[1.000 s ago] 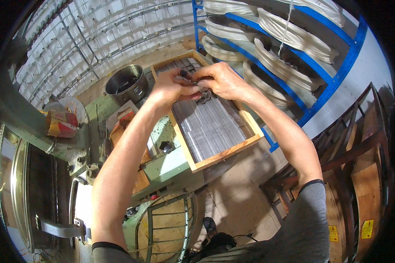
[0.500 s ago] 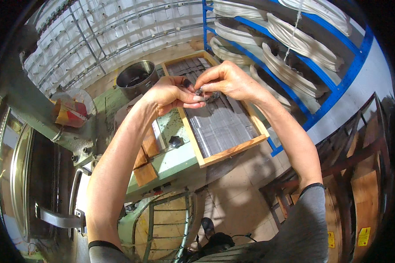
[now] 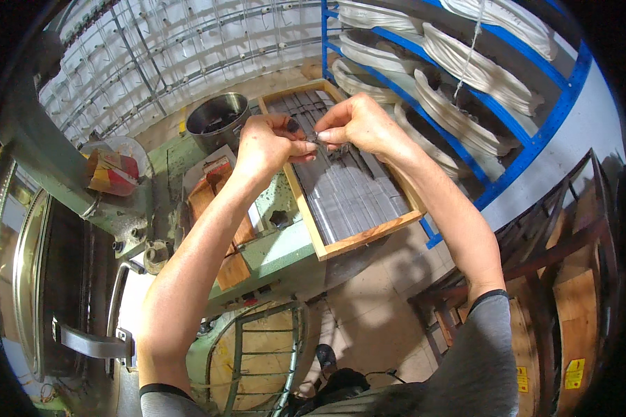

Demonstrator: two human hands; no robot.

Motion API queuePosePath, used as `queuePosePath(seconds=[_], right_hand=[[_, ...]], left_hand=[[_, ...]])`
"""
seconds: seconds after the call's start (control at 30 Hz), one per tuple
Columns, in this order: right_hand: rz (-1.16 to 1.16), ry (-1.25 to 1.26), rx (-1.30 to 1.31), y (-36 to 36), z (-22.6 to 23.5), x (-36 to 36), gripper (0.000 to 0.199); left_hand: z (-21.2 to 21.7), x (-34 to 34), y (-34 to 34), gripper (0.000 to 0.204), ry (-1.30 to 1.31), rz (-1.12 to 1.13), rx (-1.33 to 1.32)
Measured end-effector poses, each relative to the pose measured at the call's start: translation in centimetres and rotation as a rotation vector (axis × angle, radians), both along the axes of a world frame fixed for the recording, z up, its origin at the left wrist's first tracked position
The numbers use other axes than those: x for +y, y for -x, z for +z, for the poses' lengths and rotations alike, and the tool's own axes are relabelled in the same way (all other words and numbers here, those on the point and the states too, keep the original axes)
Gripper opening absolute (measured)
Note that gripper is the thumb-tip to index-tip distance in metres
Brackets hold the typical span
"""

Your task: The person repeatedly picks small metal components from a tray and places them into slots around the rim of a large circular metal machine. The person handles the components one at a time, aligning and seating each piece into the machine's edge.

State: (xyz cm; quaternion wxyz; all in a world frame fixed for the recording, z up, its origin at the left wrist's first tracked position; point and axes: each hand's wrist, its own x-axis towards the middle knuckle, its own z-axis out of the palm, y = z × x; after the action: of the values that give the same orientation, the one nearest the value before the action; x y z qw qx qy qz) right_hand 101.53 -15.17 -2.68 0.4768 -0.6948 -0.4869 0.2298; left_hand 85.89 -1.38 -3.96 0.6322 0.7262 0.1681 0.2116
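Observation:
My left hand (image 3: 266,144) and my right hand (image 3: 359,124) meet above a wooden tray (image 3: 360,236) filled with rows of thin grey metal strips (image 3: 348,194). Both hands pinch one small dark metal piece (image 3: 316,137) between their fingertips, held just above the strips. My forearms stretch up from the lower edge toward the tray.
A round metal pot (image 3: 218,118) stands behind the tray on a green machine table (image 3: 285,254). A small red-and-white box (image 3: 217,169) and a wooden block (image 3: 209,201) lie left of the tray. Blue shelves (image 3: 466,132) with white coils stand at the right, a wire grid behind.
The hands have stayed together on the small piece, shifting slightly while the view moved; the tray and pot now sit a little lower in the picture.

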Motion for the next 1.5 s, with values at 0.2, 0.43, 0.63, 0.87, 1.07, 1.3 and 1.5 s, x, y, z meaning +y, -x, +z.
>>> queuePosePath(seconds=[0.2, 0.43, 0.63, 0.87, 1.07, 1.3, 1.5], right_hand=[[0.050, -0.055, 0.177, -0.5, -0.7, 0.1, 0.020], [-0.012, -0.074, -0.205, -2.0, -1.6, 0.0, 0.030], [0.128, 0.175, -0.746, -4.1, -3.6, -1.1, 0.038], [0.146, 0.076, -0.844, -4.5, -5.6, -0.6, 0.027], [0.181, -0.122, -0.943, -4.4, -5.1, -1.2, 0.019], [0.296, -0.199, -0.794, -4.0, -3.5, -1.6, 0.022], [0.225, -0.251, -0.680, -3.2, -2.7, -1.5, 0.028]], left_hand=[[-0.1, 0.0, -0.3, 0.026, -0.020, -0.044, 0.026], [-1.4, 0.0, -1.5, 0.024, -0.103, 0.028, 0.032], [-1.7, 0.5, -1.7, 0.021, 0.101, 0.008, 0.065], [-2.1, 1.6, -3.5, 0.019, 0.136, -0.039, 0.186], [-2.5, 2.7, -5.0, 0.022, 0.225, -0.133, 0.221], [-2.2, 3.5, -4.9, 0.038, 0.335, -0.334, 0.248], [-2.0, 2.9, -4.4, 0.031, 0.457, -0.325, 0.186]])
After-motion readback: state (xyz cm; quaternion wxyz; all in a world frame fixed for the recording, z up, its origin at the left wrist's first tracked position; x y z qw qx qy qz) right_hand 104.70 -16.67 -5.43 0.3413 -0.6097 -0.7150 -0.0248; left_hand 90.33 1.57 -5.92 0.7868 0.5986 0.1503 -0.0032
